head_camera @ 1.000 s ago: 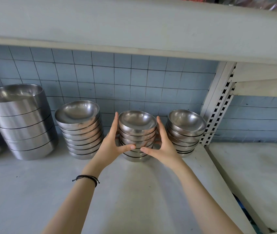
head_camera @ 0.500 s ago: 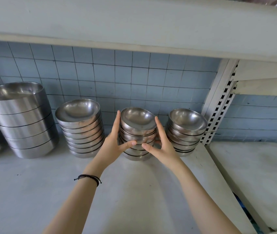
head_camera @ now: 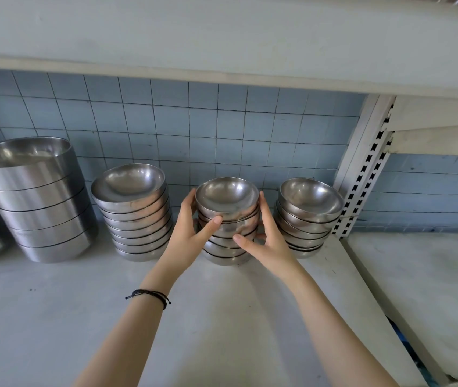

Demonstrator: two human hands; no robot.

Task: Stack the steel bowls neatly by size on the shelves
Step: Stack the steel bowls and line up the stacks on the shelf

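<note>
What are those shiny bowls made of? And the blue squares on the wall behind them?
The middle stack of bowls looks like steel: silvery, with a brushed sheen and soft reflections of light. The wall tiles look ceramic, pale blue and fairly matte, with thin dark grout lines between the squares. That part is a guess.

Stacks of bowls stand in a row on the shelf (head_camera: 54, 317), backed by the tiled wall (head_camera: 194, 121) at twelve o'clock. The middle stack (head_camera: 226, 196) is held by the left hand (head_camera: 187, 233) at its nine o'clock and the right hand (head_camera: 271, 241) at its three. Toward nine stand the near-left stack (head_camera: 135, 216), then the far-left stack (head_camera: 38, 202). Toward three stand the right stack (head_camera: 309, 216), then the upright post (head_camera: 362, 169). The upper shelf (head_camera: 222, 37) lies overhead.
</note>
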